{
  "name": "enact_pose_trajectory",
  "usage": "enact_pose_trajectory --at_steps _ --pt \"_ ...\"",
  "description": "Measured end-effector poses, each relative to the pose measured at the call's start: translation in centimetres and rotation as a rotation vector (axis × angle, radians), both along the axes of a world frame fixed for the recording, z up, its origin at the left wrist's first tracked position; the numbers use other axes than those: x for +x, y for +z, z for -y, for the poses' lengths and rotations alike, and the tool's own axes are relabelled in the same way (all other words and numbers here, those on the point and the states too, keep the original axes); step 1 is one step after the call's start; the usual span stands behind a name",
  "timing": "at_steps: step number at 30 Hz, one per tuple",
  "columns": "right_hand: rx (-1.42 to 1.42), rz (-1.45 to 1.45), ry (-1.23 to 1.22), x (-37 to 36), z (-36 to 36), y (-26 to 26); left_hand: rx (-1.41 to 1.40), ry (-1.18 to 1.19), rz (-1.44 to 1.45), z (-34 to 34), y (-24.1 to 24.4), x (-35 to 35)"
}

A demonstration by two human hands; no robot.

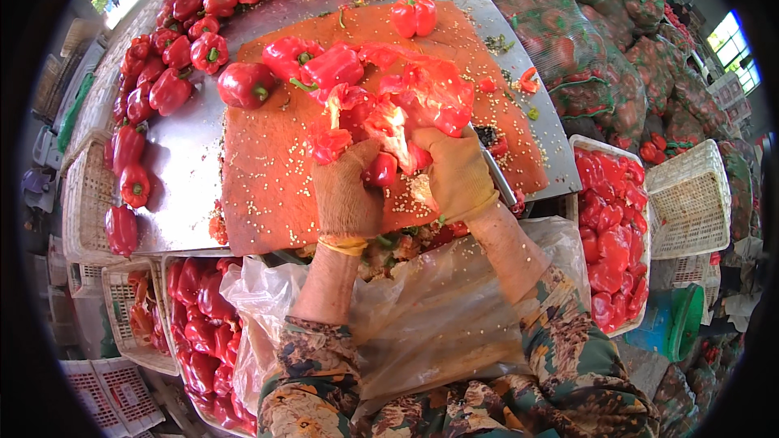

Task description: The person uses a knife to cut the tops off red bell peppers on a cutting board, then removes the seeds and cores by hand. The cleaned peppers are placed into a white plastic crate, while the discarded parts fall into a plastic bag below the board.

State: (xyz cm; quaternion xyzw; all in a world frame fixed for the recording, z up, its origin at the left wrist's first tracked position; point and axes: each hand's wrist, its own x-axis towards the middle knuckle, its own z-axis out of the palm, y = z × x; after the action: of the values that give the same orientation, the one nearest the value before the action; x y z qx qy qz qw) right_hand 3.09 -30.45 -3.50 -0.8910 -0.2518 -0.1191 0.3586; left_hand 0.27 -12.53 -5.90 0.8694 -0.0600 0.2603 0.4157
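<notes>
My left hand (348, 194), in a tan work glove, grips the near left part of a torn-open red bell pepper (389, 121). The near right part is held by my gloved right hand (456, 170). Pale inner flesh shows between them. Beside my right hand is a narrow metal tool (500, 173), perhaps a knife; whether I hold it, I cannot tell. Below both hands lies an orange cutting mat (268, 194) strewn with seeds. Whole red peppers (331, 67) rest just beyond my hands, and a single pepper (414, 16) sits near the mat's far edge.
Whole peppers (173, 91) line the left of the metal table (176, 219). Crates of red peppers stand at left (204, 340) and right (611, 237). Mesh sacks (560, 42) are piled to the right. Plastic sheeting (438, 322) covers my lap; trimmings (395, 252) lie at the table's near edge.
</notes>
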Motion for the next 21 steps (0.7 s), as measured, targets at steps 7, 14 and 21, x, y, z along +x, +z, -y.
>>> enact_pose_trajectory --at_steps 7,14,21 --pt "-0.065 0.121 0.146 1.9 1.8 1.5 -0.083 -0.073 -0.205 -0.5 0.0 0.0" --pt "-0.021 -0.011 0.072 0.7 1.0 0.0 -0.118 -0.049 -0.172 -0.6 -1.8 0.0" --pt "0.127 -0.048 0.117 0.6 0.6 1.5 0.041 0.000 -0.140 -0.3 1.3 -0.8"
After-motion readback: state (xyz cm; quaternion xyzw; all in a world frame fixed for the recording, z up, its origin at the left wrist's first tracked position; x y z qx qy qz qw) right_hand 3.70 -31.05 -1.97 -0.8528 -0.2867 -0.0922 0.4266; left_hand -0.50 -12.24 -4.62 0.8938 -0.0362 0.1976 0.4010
